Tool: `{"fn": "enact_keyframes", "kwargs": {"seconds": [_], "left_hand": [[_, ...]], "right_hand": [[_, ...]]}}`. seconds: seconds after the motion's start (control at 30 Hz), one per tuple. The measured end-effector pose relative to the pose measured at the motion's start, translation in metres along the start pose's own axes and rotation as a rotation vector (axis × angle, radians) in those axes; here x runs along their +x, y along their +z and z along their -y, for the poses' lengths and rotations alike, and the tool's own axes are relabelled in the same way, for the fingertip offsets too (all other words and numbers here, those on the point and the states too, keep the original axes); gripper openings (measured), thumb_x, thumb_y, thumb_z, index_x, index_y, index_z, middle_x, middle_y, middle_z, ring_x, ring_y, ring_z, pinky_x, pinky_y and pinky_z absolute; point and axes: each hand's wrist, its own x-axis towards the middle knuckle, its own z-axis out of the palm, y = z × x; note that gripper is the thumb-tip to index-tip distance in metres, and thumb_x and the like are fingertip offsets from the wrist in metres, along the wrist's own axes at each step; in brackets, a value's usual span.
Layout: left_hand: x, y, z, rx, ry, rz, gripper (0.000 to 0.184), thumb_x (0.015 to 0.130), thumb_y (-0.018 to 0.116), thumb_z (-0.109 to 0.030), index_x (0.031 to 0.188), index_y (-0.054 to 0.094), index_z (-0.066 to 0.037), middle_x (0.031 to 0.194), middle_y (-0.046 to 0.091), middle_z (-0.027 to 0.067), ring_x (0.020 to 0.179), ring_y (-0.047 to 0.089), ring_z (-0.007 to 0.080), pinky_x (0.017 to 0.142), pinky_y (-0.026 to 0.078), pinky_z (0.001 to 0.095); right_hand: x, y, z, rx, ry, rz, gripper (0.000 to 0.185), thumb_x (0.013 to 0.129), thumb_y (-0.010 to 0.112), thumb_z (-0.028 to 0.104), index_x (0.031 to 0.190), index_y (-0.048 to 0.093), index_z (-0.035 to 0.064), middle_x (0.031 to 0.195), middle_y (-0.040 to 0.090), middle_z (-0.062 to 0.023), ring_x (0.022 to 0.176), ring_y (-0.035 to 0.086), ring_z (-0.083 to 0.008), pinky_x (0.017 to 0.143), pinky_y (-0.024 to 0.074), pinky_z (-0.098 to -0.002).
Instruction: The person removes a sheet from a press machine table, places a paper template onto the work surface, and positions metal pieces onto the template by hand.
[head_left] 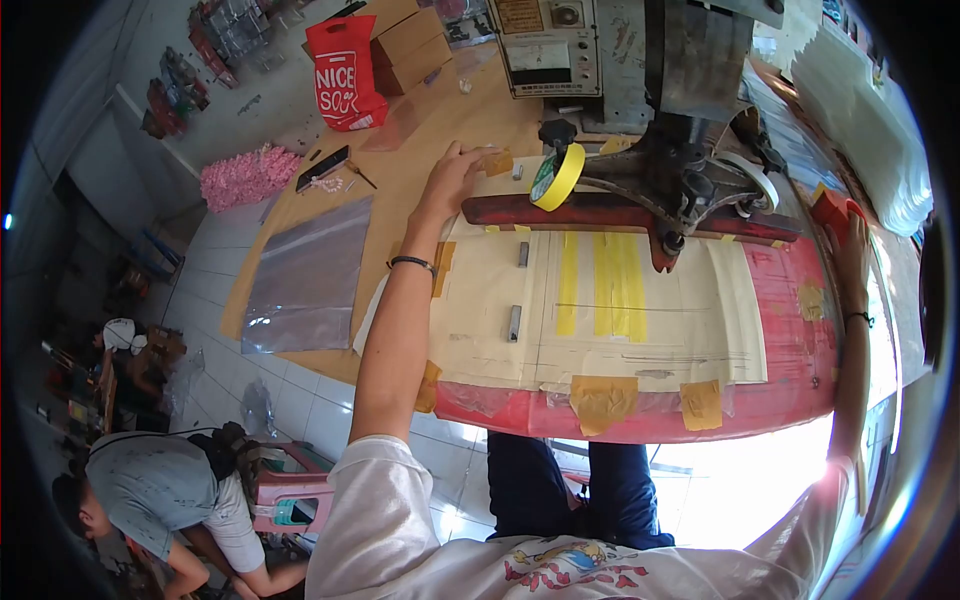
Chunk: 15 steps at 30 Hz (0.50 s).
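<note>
My left hand (455, 182) reaches to the far left of the press bed, fingers stretched toward a piece of brown tape (497, 162) at the board's edge. My right hand (850, 262) is at the board's right side, beside a red piece (832, 212); its fingers are partly hidden. Between my arms lies a red board (800, 345) covered by a cream sheet (690, 300) with yellow strips (620, 285) and small metal blocks (514, 323). Above the sheet, a dark press bar (560, 212) hangs from the machine head (690, 170). A yellow tape roll (558, 178) hangs on the head.
A clear plastic sheet (308, 275) lies on the wooden table (420, 110) at left. Behind are a control box (547, 50), a red bag (345, 75) and cardboard boxes (410, 45). Plastic sheets (865, 130) stack at right. Another person (160, 490) bends low at lower left.
</note>
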Motion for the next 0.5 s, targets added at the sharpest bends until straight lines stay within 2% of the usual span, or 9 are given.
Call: {"fn": "enact_keyframes", "kwargs": {"seconds": [0.13, 0.23, 0.27, 0.37, 0.43, 0.5], "left_hand": [[0.004, 0.007, 0.0, -0.252, 0.055, 0.073, 0.029, 0.092, 0.063, -0.02, 0.12, 0.068, -0.02, 0.09, 0.051, 0.0083, 0.083, 0.052, 0.0219, 0.08, 0.044, 0.0328], [0.005, 0.019, 0.0, -0.272, -0.011, 0.216, 0.035, 0.088, 0.068, -0.027, 0.122, 0.067, -0.016, 0.093, 0.052, 0.0068, 0.081, 0.05, 0.0191, 0.079, 0.044, 0.0324], [0.006, 0.013, -0.01, -0.173, -0.01, 0.233, 0.041, 0.085, 0.072, -0.032, 0.123, 0.066, -0.016, 0.095, 0.057, 0.0099, 0.086, 0.052, 0.0196, 0.081, 0.044, 0.0323], [0.009, 0.016, -0.007, -0.082, 0.079, 0.224, 0.041, 0.085, 0.072, -0.028, 0.123, 0.066, -0.014, 0.098, 0.061, 0.0138, 0.088, 0.055, 0.0207, 0.081, 0.045, 0.0322], [0.012, 0.029, 0.015, -0.168, 0.155, 0.146, 0.037, 0.087, 0.069, -0.022, 0.122, 0.066, -0.01, 0.098, 0.062, 0.0165, 0.088, 0.058, 0.0226, 0.079, 0.047, 0.0317], [0.012, 0.03, 0.015, -0.133, 0.049, 0.167, 0.034, 0.088, 0.066, -0.016, 0.12, 0.065, -0.007, 0.098, 0.062, 0.0164, 0.084, 0.059, 0.0239, 0.077, 0.047, 0.0303]], "right_hand": [[0.0, 0.012, -0.008, -0.073, 0.019, 0.004, 0.061, 0.088, 0.065, 0.029, 0.136, 0.043, -0.003, 0.135, 0.048, -0.023, 0.126, 0.045, -0.0377, 0.105, 0.037, -0.0445], [0.002, 0.01, -0.007, -0.089, 0.031, 0.005, 0.062, 0.087, 0.066, 0.031, 0.135, 0.043, -0.0009, 0.134, 0.049, -0.0209, 0.126, 0.045, -0.0371, 0.104, 0.038, -0.0459], [0.002, 0.007, -0.002, -0.107, 0.048, 0.022, 0.062, 0.087, 0.067, 0.031, 0.135, 0.043, -0.0003, 0.133, 0.049, -0.0202, 0.126, 0.045, -0.0369, 0.103, 0.0384, -0.0461], [0.003, -0.001, 0.008, -0.146, 0.077, 0.059, 0.062, 0.085, 0.068, 0.031, 0.133, 0.043, 0.0019, 0.13, 0.051, -0.0175, 0.124, 0.047, -0.0362, 0.101, 0.0397, -0.0468], [0.004, -0.006, 0.015, -0.124, 0.118, 0.071, 0.06, 0.084, 0.069, 0.031, 0.13, 0.045, 0.0018, 0.128, 0.052, -0.0163, 0.123, 0.047, -0.0351, 0.101, 0.0402, -0.0464], [0.004, -0.007, 0.015, -0.116, 0.122, 0.065, 0.06, 0.083, 0.07, 0.032, 0.129, 0.045, 0.0028, 0.127, 0.052, -0.0153, 0.123, 0.047, -0.0338, 0.1, 0.0403, -0.0475]]}}
